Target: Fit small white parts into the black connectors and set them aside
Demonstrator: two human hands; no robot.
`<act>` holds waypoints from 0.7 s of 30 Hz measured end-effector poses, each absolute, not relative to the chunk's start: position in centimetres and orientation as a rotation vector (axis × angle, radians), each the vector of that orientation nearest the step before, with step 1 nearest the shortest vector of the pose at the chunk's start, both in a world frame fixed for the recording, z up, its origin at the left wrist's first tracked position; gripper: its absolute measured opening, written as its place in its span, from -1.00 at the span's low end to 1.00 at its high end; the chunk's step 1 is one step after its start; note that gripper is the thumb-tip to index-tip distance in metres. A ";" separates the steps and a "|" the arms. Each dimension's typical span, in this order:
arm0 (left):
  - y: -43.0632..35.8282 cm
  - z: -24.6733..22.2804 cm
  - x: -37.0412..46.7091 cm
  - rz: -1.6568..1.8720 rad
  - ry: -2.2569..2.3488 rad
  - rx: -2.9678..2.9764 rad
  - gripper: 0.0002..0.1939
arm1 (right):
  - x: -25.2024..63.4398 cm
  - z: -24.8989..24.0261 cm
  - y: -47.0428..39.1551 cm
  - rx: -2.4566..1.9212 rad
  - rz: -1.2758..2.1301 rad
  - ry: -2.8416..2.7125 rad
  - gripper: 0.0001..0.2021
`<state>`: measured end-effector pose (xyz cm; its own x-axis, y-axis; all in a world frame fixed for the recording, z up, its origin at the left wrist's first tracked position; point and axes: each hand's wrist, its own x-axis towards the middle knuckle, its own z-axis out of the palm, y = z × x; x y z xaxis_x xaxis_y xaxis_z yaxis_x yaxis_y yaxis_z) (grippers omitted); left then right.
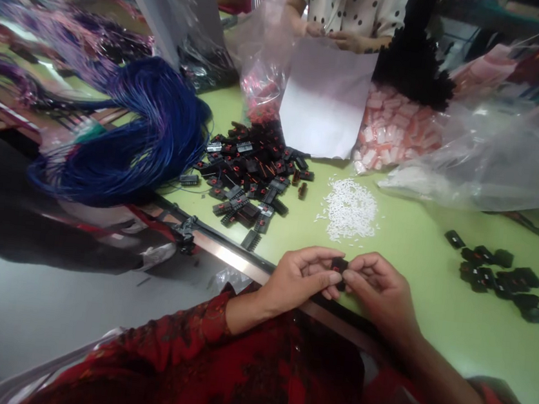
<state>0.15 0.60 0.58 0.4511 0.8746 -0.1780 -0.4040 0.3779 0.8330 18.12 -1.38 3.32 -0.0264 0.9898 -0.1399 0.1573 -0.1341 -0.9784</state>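
Observation:
Near the table's front edge, my left hand (302, 275) grips a small black connector (339, 266) with a red mark between thumb and fingers. My right hand (374, 284) is closed at the connector's right side, its thumb and forefinger pinched together; whether a tiny piece sits between them is hidden. Just beyond the hands lies a pile of small white pieces (350, 210). A heap of black connectors (253, 177) with red parts is to the left. More black connectors (509, 276) lie in a loose group at the right.
A bundle of blue wires (156, 124) hangs over the left table edge. A white sheet (327, 98) stands behind the white pieces, beside pink and white parts (394, 129) and a clear plastic bag (513, 152). Across the table is a person in a dotted shirt (347, 6).

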 end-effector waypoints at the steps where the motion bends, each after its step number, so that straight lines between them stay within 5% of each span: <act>1: 0.7 0.7 0.2 0.914 0.690 0.770 -0.53 | 18.2 3.3 -1.3 -1.406 1.301 -1.276 -0.80; 12: 0.9 1.1 0.1 0.922 0.679 0.671 -0.53 | 18.4 2.9 -1.3 -1.328 1.396 -1.250 -0.72; 21: 0.8 1.0 0.2 0.939 0.682 0.698 -0.52 | 18.3 3.1 -1.7 -1.317 0.580 -1.734 -0.92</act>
